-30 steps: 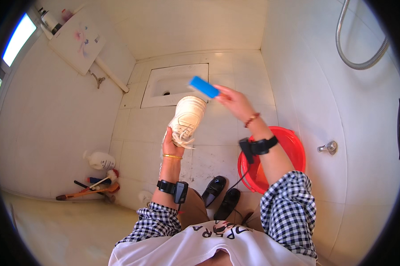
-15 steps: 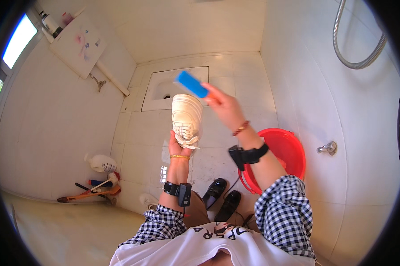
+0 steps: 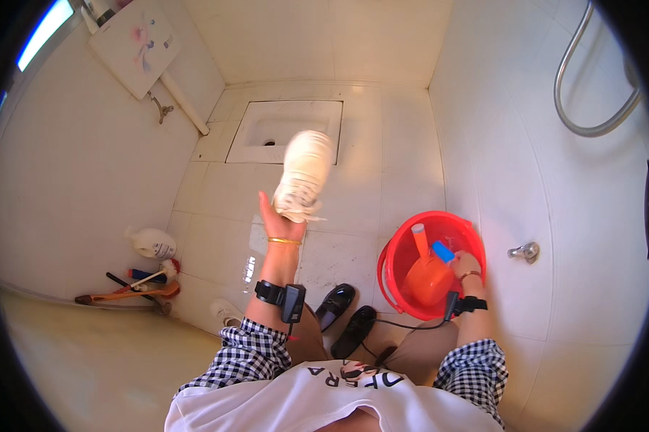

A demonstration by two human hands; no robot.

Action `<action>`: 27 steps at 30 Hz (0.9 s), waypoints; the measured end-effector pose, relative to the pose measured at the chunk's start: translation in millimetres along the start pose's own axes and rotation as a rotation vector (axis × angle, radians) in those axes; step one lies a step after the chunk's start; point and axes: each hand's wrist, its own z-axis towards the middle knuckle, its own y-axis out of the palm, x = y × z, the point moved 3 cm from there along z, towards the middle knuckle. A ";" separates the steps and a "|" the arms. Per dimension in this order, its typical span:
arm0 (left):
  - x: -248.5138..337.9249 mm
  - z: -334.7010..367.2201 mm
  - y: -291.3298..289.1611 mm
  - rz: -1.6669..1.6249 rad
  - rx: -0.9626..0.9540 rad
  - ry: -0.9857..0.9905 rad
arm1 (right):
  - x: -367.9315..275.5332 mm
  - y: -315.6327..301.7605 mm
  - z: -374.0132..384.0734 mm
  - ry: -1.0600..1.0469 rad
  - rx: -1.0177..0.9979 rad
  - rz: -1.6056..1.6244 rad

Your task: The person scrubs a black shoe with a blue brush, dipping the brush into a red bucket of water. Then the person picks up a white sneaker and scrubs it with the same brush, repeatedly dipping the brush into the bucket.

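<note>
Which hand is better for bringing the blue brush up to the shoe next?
Probably the right hand: it holds the blue brush at the red bucket. The left hand is busy holding the white shoe, away from the bucket.

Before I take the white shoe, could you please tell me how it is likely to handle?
The white shoe is probably fairly light, since the left hand alone supports it. Its laces would likely flop, as one end sticks out freely. Whether it is wet and slippery, I cannot tell.
</note>
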 end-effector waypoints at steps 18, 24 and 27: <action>-40.2 -9.3 -30.2 1.734 -0.060 0.330 | -306.9 -47.6 -9.6 -0.764 0.120 0.656; -16.1 -9.7 -74.9 1.571 0.111 0.012 | -237.9 -61.4 59.3 -0.513 0.181 0.072; -21.7 -12.0 -75.9 1.613 0.094 -0.026 | -276.0 -71.2 53.8 -0.683 0.179 0.525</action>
